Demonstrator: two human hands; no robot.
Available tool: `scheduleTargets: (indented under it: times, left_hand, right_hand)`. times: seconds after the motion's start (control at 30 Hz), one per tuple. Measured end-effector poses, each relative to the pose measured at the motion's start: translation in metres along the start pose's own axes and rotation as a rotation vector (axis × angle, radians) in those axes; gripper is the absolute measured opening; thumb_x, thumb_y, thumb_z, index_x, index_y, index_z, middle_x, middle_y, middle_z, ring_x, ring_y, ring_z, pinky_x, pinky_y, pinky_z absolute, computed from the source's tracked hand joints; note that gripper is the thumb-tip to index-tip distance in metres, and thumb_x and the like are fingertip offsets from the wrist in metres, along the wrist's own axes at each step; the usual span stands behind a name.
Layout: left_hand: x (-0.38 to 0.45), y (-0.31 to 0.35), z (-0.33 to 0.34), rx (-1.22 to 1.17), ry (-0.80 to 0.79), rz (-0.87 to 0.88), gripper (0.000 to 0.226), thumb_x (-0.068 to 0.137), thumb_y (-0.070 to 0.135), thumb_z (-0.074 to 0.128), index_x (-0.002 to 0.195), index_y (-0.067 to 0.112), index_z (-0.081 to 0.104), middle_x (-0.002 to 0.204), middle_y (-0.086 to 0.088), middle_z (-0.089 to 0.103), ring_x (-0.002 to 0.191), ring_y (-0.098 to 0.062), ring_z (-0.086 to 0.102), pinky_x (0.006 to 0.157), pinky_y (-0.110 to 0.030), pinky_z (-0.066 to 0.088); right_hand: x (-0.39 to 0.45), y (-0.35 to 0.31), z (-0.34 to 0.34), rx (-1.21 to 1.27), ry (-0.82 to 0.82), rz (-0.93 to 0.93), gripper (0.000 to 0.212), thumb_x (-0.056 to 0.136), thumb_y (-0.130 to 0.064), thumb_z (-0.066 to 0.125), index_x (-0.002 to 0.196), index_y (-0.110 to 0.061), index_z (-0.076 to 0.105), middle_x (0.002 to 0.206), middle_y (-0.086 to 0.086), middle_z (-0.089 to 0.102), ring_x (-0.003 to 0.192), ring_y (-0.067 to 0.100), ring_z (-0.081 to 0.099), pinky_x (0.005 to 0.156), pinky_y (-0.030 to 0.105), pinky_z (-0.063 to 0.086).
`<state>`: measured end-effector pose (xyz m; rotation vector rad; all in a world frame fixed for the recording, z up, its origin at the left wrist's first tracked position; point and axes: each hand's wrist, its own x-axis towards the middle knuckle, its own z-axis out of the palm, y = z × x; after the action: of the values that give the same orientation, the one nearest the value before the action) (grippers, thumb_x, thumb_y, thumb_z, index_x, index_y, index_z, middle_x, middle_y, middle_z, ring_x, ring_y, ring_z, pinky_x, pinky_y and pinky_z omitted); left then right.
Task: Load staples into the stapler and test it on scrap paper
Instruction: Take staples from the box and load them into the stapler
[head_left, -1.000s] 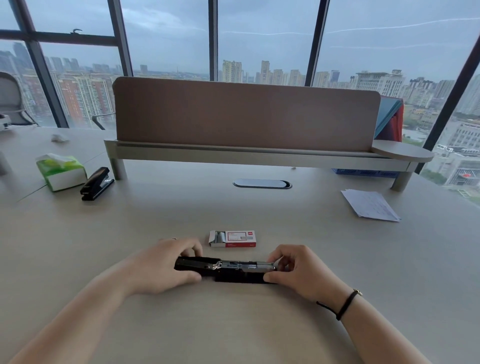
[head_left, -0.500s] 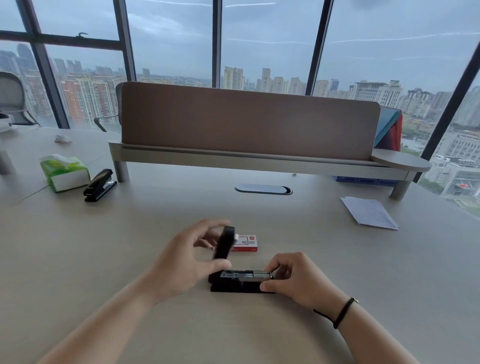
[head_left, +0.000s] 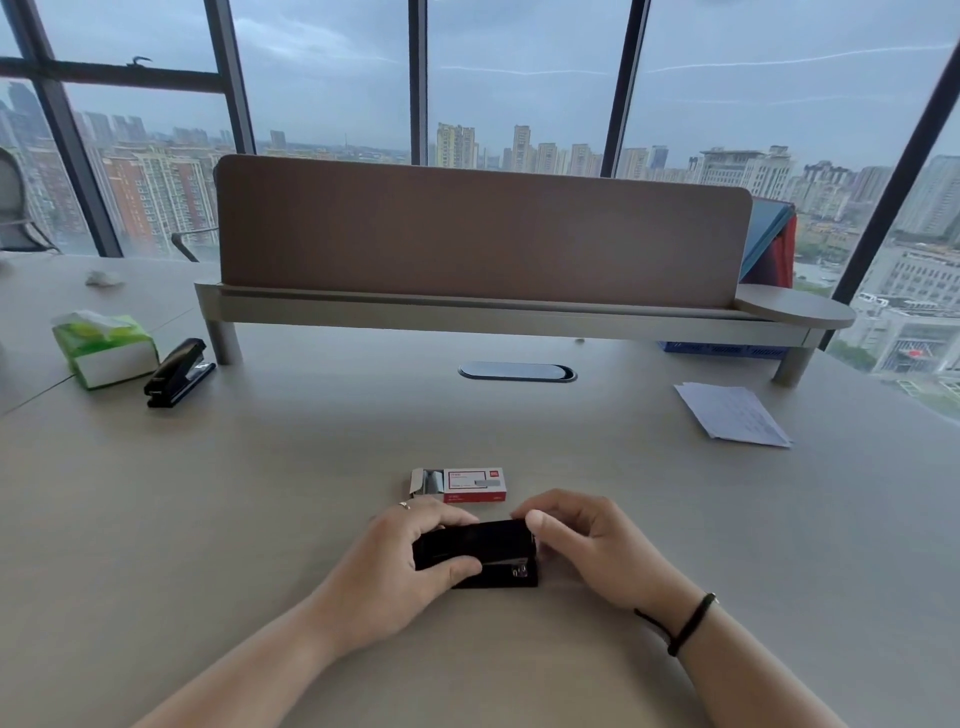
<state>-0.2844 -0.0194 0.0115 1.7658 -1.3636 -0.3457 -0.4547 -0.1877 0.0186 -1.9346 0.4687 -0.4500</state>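
The step in hand looks like closing the stapler (head_left: 480, 551) over its magazine, ahead of the paper test. To do it well, the person should press the top down evenly until it seats, keep fingertips off the front slot, and steady the base so it does not skid on the counter (head_left: 208, 519).

The stapler lies on the counter directly before the person, between both hands, its front end to the right, where a bit of metal shows. The left hand (head_left: 395, 561) curls over its left half, thumb along the near side and fingers across the top, gripping it. The right hand (head_left: 582, 545) is loosely curled at the front end, thumb touching the top corner; whether it truly grips or only steadies cannot be told.

The staple box (head_left: 460, 486) sits just beyond the hands, its left flap open. The scrap paper (head_left: 732, 413) lies well apart, far to the right, so it will need fetching. A second stapler (head_left: 179, 371) rests far left beside a tissue pack (head_left: 104, 348).
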Motion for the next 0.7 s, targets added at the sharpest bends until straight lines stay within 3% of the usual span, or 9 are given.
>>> scheduleTargets:
  times: [0.2,0.37,0.53,0.63,0.7]
  left_hand:
    - [0.0019,0.0002,0.002,0.054,-0.044,-0.021,0.026,0.08,0.03,0.078,0.104,0.037,0.071,0.1,0.018,0.07,0.098,0.0,0.064,0.085,-0.02,0.051]
    - [0.0019,-0.0002,0.0018,0.04,-0.034,-0.028,0.025,0.08,0.031,0.078,0.103,0.038,0.071,0.1,0.021,0.069,0.097,0.0,0.064,0.084,-0.021,0.052]
    - [0.0003,0.0007,0.0014,0.02,-0.023,-0.019,0.024,0.082,0.031,0.077,0.104,0.039,0.07,0.102,0.02,0.069,0.098,-0.003,0.064,0.081,-0.024,0.051]
    - [-0.001,0.0002,0.0015,0.018,-0.028,-0.015,0.024,0.082,0.031,0.076,0.104,0.04,0.069,0.102,0.021,0.07,0.098,-0.003,0.065,0.081,-0.024,0.052]
    - [-0.0001,-0.0001,0.0018,0.003,-0.022,-0.021,0.023,0.081,0.03,0.077,0.102,0.039,0.071,0.1,0.02,0.071,0.097,-0.003,0.066,0.081,-0.022,0.052]
  right_hand:
    - [0.0054,0.0054,-0.0032,-0.055,-0.02,0.086,0.006,0.086,-0.019,0.073,0.083,-0.014,0.076,0.085,0.007,0.078,0.073,0.01,0.068,0.074,0.03,0.053]
    - [0.0043,0.0041,-0.0016,-0.028,-0.009,0.078,0.008,0.088,-0.019,0.071,0.086,-0.013,0.076,0.084,0.007,0.078,0.072,0.009,0.067,0.075,0.029,0.054]
    - [0.0022,0.0057,-0.0006,-0.067,-0.01,0.039,0.019,0.091,-0.034,0.066,0.084,-0.017,0.074,0.072,-0.002,0.07,0.069,0.01,0.06,0.072,0.031,0.05]
    - [0.0019,0.0051,-0.0002,-0.063,-0.015,0.028,0.031,0.081,-0.051,0.063,0.083,-0.021,0.073,0.073,-0.002,0.071,0.069,0.01,0.061,0.072,0.032,0.05]
    - [0.0029,0.0061,-0.0007,-0.061,-0.017,0.031,0.032,0.082,-0.05,0.064,0.084,-0.02,0.074,0.073,-0.002,0.07,0.069,0.01,0.061,0.072,0.032,0.05]
